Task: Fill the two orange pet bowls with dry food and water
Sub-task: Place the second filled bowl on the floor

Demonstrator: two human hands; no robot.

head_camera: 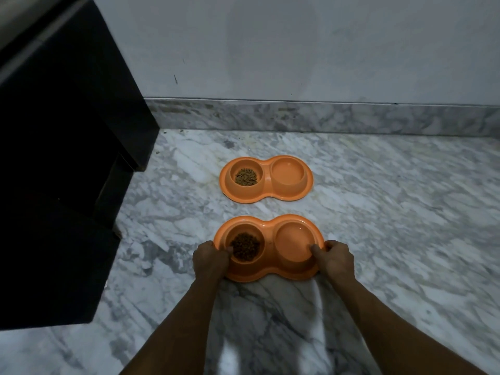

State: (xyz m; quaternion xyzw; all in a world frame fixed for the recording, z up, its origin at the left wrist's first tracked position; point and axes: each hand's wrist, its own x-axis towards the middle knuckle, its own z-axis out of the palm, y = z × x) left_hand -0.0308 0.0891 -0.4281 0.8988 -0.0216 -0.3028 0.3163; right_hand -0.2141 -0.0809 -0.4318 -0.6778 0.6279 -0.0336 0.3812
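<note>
1. Near orange double bowl (270,269): a figure-eight dish resting on the marble floor (392,226), directly ahead of the person, held at both ends.
2. Left hand (209,257): fingers curled around the left end of the near dish, the thumb hooked over the rim of the food well (the thumb tip lies just beside the kibble).
3. Right hand (336,257): fingers closed around the right end of the same dish, the thumb pressed over the rim of the right well.
4. Dark kibble (245,247): fills the bottom of the near dish's left well.
5. Right well of the near dish (293,240): smooth and orange; whether it holds water cannot be told.
6. Far orange double bowl (266,193): lies farther along the floor, well apart from the near dish and closer to the wall (297,50), in the same orientation.
7. Lighter kibble (246,176): a small heap in the far dish's left well; its right well (288,172) looks smooth, contents unclear.
8. Dark cabinet (62,158): stands at the left, beside both dishes but touching neither.
9. Marble skirting (351,119): runs along the base of the wall.
</note>
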